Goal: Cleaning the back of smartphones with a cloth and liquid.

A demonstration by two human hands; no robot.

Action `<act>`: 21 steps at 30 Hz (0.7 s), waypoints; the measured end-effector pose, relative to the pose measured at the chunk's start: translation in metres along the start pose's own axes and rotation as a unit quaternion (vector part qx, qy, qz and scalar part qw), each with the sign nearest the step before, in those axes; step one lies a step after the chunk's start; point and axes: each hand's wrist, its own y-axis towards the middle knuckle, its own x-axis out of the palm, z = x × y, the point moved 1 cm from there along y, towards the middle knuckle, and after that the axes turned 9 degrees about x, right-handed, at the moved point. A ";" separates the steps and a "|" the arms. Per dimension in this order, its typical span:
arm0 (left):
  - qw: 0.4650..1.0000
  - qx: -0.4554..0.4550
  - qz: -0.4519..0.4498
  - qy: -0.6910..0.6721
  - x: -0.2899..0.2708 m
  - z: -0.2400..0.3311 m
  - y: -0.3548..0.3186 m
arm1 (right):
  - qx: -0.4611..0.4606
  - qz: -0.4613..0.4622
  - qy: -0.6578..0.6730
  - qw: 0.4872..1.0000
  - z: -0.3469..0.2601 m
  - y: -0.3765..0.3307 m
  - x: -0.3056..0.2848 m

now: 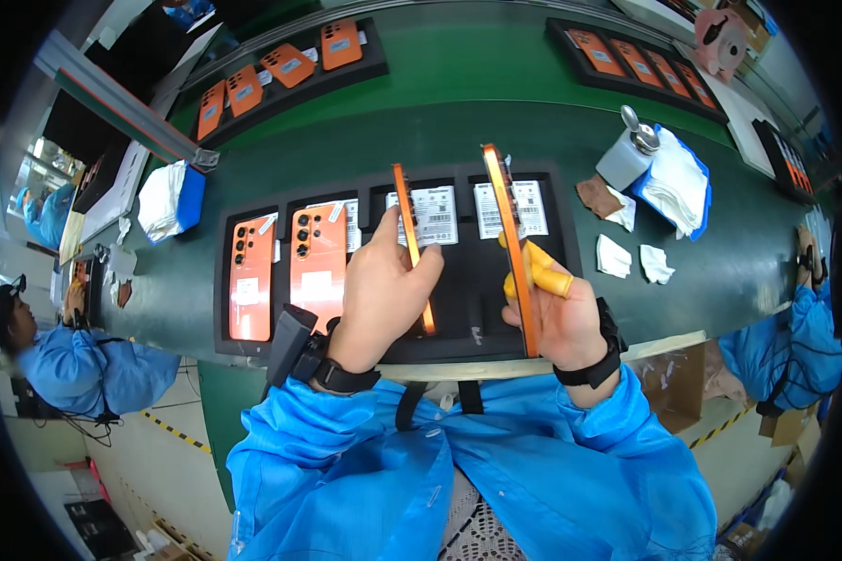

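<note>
My left hand (381,304) grips an orange smartphone (406,208), tilted up on its edge above the third compartment of a black foam tray (463,348). On the right, my right hand (573,325), with yellow finger cots, grips another orange smartphone (509,217), also edge-on, above the fourth compartment. Printed white labels (435,217) show behind both phones. Two more orange phones, the outer one (251,248) and the inner one (319,257), lie camera side up in the left compartments. Each carries a white sticker.
White wipes sit in a blue holder (191,201) at left and another blue holder (704,201) at right, beside a pump bottle (622,166). A brown cloth (597,196) and crumpled wipes (614,256) lie nearby. Farther trays (374,61) hold orange phones. Co-workers (84,365) sit at both sides.
</note>
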 end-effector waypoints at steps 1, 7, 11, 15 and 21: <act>1.000 -0.003 0.003 0.003 -0.001 0.000 0.000 | 0.003 -0.003 0.000 1.000 0.001 0.000 0.001; 1.000 0.023 0.010 -0.017 -0.010 -0.022 0.008 | -0.026 0.045 0.008 0.999 0.002 0.000 0.000; 0.952 0.016 0.040 -0.303 -0.013 -0.050 -0.008 | -0.096 -0.003 -0.059 0.994 0.008 -0.001 -0.006; 0.922 0.111 0.093 -0.360 -0.024 -0.030 -0.034 | -0.165 -0.032 -0.129 0.977 0.003 -0.014 -0.014; 0.940 0.198 0.155 -0.232 -0.033 -0.031 -0.053 | -0.236 -0.015 -0.218 0.947 0.000 -0.019 -0.012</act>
